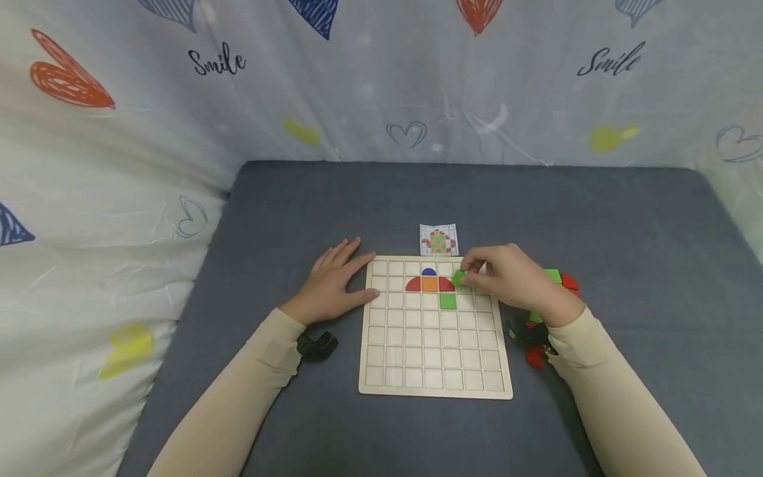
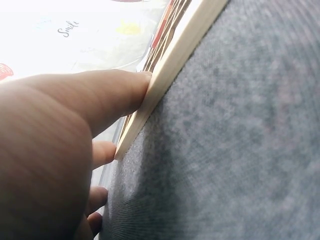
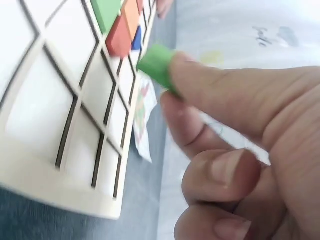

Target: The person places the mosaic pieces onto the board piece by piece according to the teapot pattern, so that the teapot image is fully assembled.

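A wooden grid board (image 1: 423,331) lies on the dark table. In its upper cells sit a blue half-round piece (image 1: 428,271), an orange square (image 1: 429,283), two red rounded pieces (image 1: 413,285) on either side of the orange one, and a green square (image 1: 448,301). Between thumb and index finger my right hand (image 1: 517,281) pinches a green block (image 3: 157,65), held over the board's upper right part. My left hand (image 1: 334,281) is spread at the board's upper left corner, thumb and index fingertip touching its edge.
A small printed pattern card (image 1: 438,240) lies against the board's far edge. To the right of the board, partly hidden by the right wrist, are loose green pieces (image 1: 553,274) and red pieces (image 1: 535,358). A patterned curtain (image 1: 369,79) hangs behind the table (image 1: 334,199).
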Motion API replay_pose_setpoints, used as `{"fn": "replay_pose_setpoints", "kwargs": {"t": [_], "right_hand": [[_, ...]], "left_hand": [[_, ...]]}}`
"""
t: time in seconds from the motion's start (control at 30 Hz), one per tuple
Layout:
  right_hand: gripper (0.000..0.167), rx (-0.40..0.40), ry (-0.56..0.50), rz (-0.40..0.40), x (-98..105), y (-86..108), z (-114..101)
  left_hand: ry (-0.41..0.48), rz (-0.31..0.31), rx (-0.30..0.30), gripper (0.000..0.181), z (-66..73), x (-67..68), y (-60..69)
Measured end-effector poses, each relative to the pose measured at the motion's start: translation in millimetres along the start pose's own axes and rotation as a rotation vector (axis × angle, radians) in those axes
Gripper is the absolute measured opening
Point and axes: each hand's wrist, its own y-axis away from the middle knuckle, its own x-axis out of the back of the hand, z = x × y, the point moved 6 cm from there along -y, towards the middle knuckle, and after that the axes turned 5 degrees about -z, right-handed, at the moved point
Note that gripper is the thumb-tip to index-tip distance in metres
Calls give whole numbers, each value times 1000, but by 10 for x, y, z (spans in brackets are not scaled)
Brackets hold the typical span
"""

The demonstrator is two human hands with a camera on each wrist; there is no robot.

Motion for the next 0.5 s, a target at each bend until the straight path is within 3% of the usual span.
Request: {"fn": "replay_pose_setpoints", "kwargs": {"t": [0.5], "right_hand": [[6,61,-54,-72,-223,-147,-209]], "left_hand": [[3,-12,0,79,-10,-1,0]]}}
